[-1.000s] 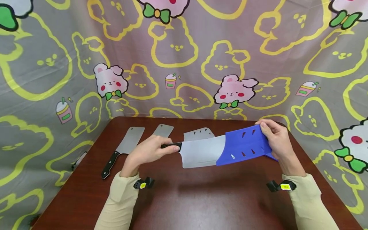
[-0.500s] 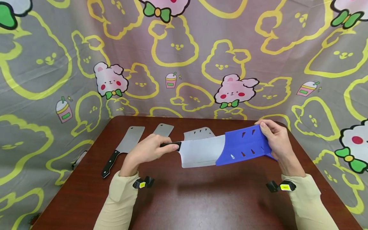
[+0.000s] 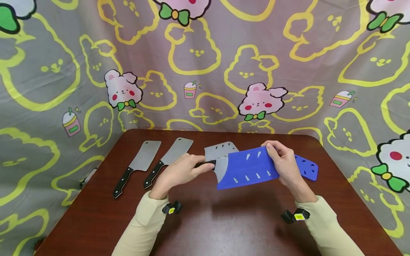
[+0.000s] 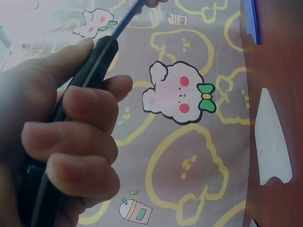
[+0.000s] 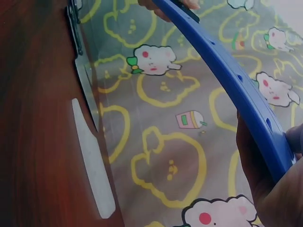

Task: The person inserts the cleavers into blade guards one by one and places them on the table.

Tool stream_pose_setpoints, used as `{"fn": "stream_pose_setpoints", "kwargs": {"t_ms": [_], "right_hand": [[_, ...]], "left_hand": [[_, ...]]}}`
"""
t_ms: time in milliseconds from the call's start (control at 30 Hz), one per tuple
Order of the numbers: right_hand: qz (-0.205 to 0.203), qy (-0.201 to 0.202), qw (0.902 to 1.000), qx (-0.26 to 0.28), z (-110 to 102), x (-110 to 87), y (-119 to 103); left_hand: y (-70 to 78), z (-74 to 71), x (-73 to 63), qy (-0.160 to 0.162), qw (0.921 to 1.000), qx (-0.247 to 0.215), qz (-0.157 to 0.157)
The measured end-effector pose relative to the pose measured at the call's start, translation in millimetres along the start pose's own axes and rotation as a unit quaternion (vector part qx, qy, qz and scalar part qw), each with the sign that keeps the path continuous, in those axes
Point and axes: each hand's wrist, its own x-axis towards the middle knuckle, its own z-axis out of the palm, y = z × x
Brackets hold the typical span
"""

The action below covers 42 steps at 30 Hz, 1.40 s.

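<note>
Curled around the black handle of a cleaver, my left hand keeps it above the table. A blue blade sheath covers most of the blade; only a strip near the handle shows. My right hand pinches the sheath's far right end, thumb on the near face. The left wrist view shows the fingers wrapped on the handle. In the right wrist view the blue sheath appears edge-on and slightly bowed.
Two bare cleavers, one outer and one inner, lie on the left of the brown table. Behind the held sheath lies a pale slotted sheath. Another blue sheath rests at the right. A patterned curtain surrounds the table.
My right hand and the blue sheath have moved left, while my left hand has shifted right with the cleaver. The blade has slid deeper into the sheath.
</note>
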Motion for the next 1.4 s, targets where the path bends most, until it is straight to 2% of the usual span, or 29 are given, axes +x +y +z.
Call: {"fn": "stream_pose_setpoints", "kwargs": {"t_ms": [167,367,467,567,767,1033,1400], "right_hand": [[0.009,0.015,0.9998,-0.003,8.0,-0.2,4.9],[0.014,0.014,0.9998,0.0,11.1,-1.0,6.1],[0.021,-0.003,0.9997,-0.012,8.6,-2.6,7.1],[0.046,-0.043,0.9973,-0.037,3.5,-4.9,9.9],[0.109,-0.133,0.9799,-0.1,-12.5,-6.2,21.9],[0.097,-0.205,0.9529,-0.201,-34.1,-8.2,40.1],[0.102,-0.265,0.9302,-0.232,-60.2,-6.1,60.8]], "left_hand": [[-3.3,3.2,0.3,0.002,0.9999,-0.005,-0.009],[-3.7,5.3,1.6,0.0,1.0,0.002,-0.009],[-2.4,5.9,1.0,-0.001,0.9999,0.006,-0.011],[-4.9,10.9,-0.2,-0.019,0.9996,0.004,-0.018],[-16.0,27.2,-3.8,-0.087,0.9958,-0.016,-0.024],[-21.8,48.7,-4.7,-0.174,0.9818,-0.06,-0.045],[-16.8,73.3,6.5,-0.191,0.9784,-0.061,-0.05]]}}
